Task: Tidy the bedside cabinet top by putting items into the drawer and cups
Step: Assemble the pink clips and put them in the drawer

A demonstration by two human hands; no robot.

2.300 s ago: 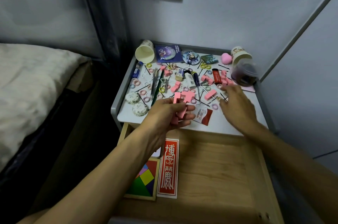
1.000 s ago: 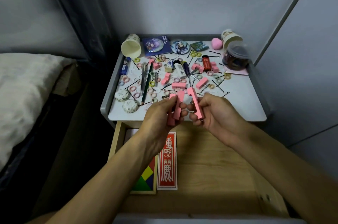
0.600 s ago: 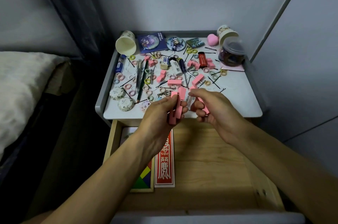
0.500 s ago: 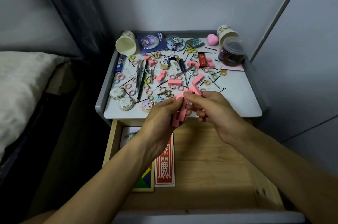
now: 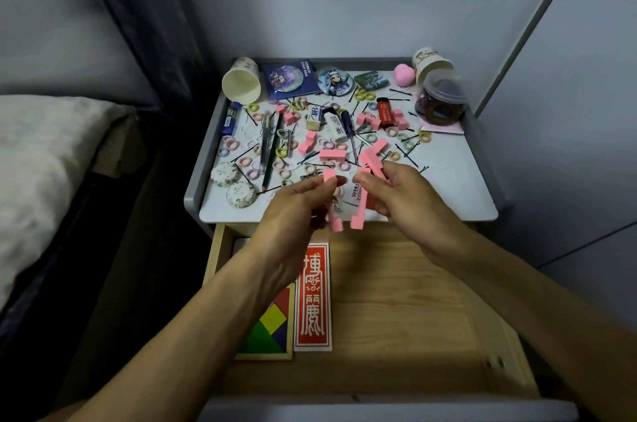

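Blocks (image 5: 357, 220) in left hand (image 5: 293, 214), right hand (image 5: 410, 201), drawer (image 5: 396, 301) below (cluttered top (image 5: 448, 180) behind)

We look forward and down from head height, close above the open drawer (image 5: 396, 301), counter (image 5: 448, 187) at 12 o'clock, bed (image 5: 41, 163) at 9.

Two hands: left hand (image 5: 296, 211), right hand (image 5: 410, 204). Two paper cups: left cup (image 5: 241, 85), right cup (image 5: 432, 64). One clear jar (image 5: 441, 104). Two round badges: badge on blue card (image 5: 289, 78), loose badge (image 5: 335, 82). Two tins: far tin (image 5: 224, 174), near tin (image 5: 241, 194). One red lighter (image 5: 385, 111), one eraser (image 5: 314, 116), one pink heart sponge (image 5: 403, 73), one green pencil (image 5: 272, 152). About six pink blocks (image 5: 332, 155) loose on bench (image 5: 448, 187), more gripped in both hands, total unclear. Hair rings (image 5: 229, 145) and hairpins (image 5: 400, 92) too many to count. In drawer (image 5: 396, 301): one red card (image 5: 312, 295), one colour puzzle (image 5: 272, 325).
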